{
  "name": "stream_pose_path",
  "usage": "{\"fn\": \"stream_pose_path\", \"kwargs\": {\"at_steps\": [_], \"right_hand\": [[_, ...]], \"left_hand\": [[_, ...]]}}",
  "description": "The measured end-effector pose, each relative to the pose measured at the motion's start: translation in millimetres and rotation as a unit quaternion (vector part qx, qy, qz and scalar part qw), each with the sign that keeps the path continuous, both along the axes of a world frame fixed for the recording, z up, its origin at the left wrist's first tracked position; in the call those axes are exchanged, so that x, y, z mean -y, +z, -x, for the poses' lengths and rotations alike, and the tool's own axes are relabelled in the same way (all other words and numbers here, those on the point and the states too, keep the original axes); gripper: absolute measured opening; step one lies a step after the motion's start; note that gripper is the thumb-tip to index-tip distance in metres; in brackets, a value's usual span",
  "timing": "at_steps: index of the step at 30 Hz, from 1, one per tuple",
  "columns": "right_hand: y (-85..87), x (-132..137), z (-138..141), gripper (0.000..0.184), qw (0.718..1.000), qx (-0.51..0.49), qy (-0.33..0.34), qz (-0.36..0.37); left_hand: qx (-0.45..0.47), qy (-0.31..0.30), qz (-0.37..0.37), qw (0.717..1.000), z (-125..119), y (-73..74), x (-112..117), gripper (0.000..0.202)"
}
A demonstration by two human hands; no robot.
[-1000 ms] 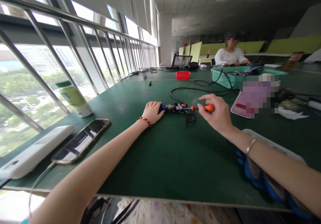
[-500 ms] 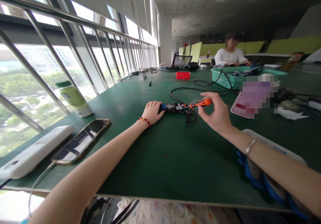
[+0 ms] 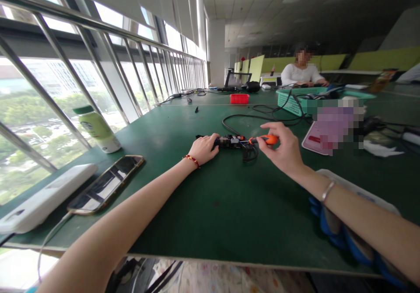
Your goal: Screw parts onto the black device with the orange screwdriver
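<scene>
Pinched an orange-and-black screwdriver [image 3: 268,140] in the right hand [image 3: 286,148], with thumb and fingers close about its handle; could not tell the hold on its far side; pointed its shaft leftward at the right end of a slim black device [image 3: 231,141], with its tip too small to make out; pressed the left hand [image 3: 205,148] over the device's left part, with fingers curled across the top and thumb along the side toward the near edge; had the device lying near the middle of the green worktop [image 3: 213,223], well in from the near edge, with a dark coil of wire [image 3: 250,152] beside its right end and a black cable [image 3: 243,115] looping behind; rested the right forearm above a blue-and-grey object [image 3: 328,229] at the near right corner, too covered to name. Had a long white block [image 3: 49,197] and a dark-screened phone [image 3: 106,186] at the near left corner, with a green bottle [image 3: 98,129] by the left edge; saw a red tray [image 3: 239,98] farther back, a teal basket [image 3: 290,102] toward the right, and a seated person [image 3: 302,74] in white beyond it.
</scene>
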State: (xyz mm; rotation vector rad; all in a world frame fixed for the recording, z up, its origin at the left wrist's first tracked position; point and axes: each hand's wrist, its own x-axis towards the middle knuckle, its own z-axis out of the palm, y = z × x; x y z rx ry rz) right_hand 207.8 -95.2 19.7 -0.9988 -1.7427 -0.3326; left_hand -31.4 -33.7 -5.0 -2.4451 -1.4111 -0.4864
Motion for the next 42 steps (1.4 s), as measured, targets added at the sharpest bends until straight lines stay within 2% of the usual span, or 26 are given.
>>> {"fn": "stream_pose_path", "kwargs": {"at_steps": [3,9,16,21,28,34,39,42], "right_hand": [[0.3,0.7,0.1,0.017,1.000,0.011,-0.007,0.006],[-0.8,-0.7,0.0,0.036,1.000,-0.007,0.027,-0.014],[-0.6,0.2,0.9,0.019,1.000,0.013,-0.009,-0.003],[-1.2,-0.5,0.5,0.034,0.999,0.011,0.028,-0.024],[0.0,1.9,1.8,0.015,0.999,0.038,-0.002,0.000],[-0.8,0.5,1.3,0.035,0.999,0.024,0.025,-0.030],[0.2,1.7,1.7,0.015,0.999,0.046,0.007,-0.006],[0.0,2.1,1.8,0.019,0.999,0.044,0.009,-0.015]], "left_hand": [[0.009,-0.013,0.003,1.000,1.5,-0.7,-1.3,0.034],[0.022,-0.017,0.020,0.999,4.3,-4.4,-5.6,0.047],[0.018,-0.017,0.032,0.999,4.6,-5.4,-5.8,0.052],[0.017,-0.014,0.040,0.999,3.5,-4.5,-5.1,0.052],[0.011,-0.016,0.039,0.999,3.8,-3.8,-4.5,0.053],[0.013,-0.014,0.040,0.999,3.4,-4.1,-4.9,0.053],[0.011,-0.011,0.040,0.999,3.2,-4.7,-4.9,0.053],[0.011,-0.013,0.038,0.999,3.1,-4.8,-5.0,0.053]]}}
